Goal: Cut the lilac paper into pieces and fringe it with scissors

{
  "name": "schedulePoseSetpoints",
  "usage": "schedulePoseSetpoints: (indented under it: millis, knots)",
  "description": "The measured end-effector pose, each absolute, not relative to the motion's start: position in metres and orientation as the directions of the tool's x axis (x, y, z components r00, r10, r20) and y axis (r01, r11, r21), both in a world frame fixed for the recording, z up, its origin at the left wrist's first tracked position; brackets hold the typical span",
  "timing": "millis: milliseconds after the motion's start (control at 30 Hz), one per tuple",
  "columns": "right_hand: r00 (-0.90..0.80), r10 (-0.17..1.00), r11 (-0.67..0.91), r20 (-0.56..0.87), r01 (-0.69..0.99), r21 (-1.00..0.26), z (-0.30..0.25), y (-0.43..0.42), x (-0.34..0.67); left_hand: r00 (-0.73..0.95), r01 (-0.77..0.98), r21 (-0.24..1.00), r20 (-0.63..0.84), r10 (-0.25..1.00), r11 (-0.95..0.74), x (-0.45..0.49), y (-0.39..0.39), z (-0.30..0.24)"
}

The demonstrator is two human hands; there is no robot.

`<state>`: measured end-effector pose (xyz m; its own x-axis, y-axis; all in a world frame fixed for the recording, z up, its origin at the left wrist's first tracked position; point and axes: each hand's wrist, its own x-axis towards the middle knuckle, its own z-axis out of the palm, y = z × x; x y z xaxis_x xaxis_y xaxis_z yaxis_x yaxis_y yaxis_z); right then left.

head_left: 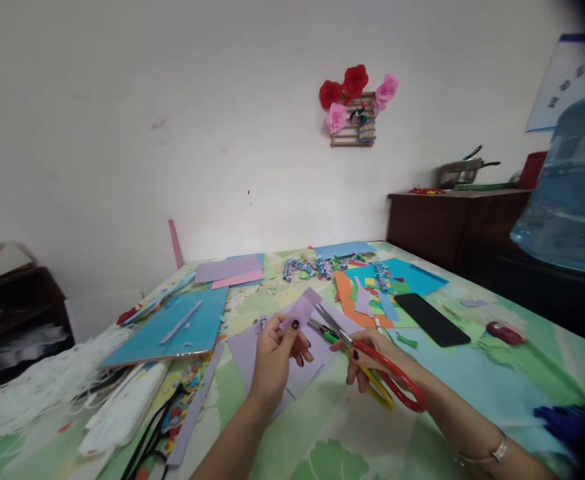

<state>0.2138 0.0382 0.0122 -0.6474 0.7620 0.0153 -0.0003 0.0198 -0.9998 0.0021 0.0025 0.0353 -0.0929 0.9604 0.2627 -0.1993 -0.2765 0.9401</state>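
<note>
Pinched between the thumb and fingers of my left hand (278, 357) is a small piece of purple paper (303, 308), raised above the table. My right hand (365, 357) grips a pair of scissors (336, 323) near the pivot, and their red and yellow handles stick out toward me. The blade tips point at the right side of the purple piece; I cannot tell whether they touch it. Beneath both hands lies a larger purple sheet (245, 347). A second pair of scissors, with green on its handles (330, 335), sits just behind the right hand, partly hidden.
A black phone (432, 320) and coloured paper scraps (365, 297) lie to the right. Rolled paper pieces (306, 265) are at the back. A blue sheet (182, 327), white cord (37, 383) and a white power strip (125, 410) occupy the left. A water bottle (567, 193) stands far right.
</note>
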Motion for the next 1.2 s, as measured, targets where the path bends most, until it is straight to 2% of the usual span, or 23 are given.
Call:
schedulePoseSetpoints:
  millis: [233, 367, 533, 867, 1033, 1200]
  knots:
    - [-0.648, 0.759, 0.074, 0.054, 0.003, -0.997, 0.01, 0.044, 0.215, -0.077, -0.222, 0.94, 0.25, 0.965, -0.261, -0.001, 0.0, 0.039]
    - [-0.672, 0.735, 0.13, 0.089, 0.011, -0.991, 0.012, 0.045, 0.218, -0.154, -0.237, 0.936, 0.229, 0.961, -0.261, -0.006, 0.002, 0.042]
    - [-0.702, 0.707, 0.109, 0.085, -0.01, -0.994, 0.013, 0.042, 0.215, -0.257, -0.174, 0.947, 0.219, 0.941, -0.268, -0.008, 0.004, 0.043]
    - [-0.72, 0.692, 0.095, 0.049, 0.024, -0.995, 0.02, 0.029, 0.213, -0.332, -0.158, 0.943, 0.228, 0.915, -0.292, -0.006, 0.0, 0.044]
    - [-0.745, 0.667, 0.061, 0.018, 0.031, -0.998, 0.029, 0.017, 0.209, -0.317, -0.201, 0.94, 0.204, 0.926, -0.276, -0.006, 0.002, 0.041]
    - [-0.769, 0.639, 0.081, 0.015, 0.048, -0.996, 0.029, 0.015, 0.206, -0.219, -0.324, 0.908, 0.201, 0.955, -0.265, 0.0, 0.0, 0.037]
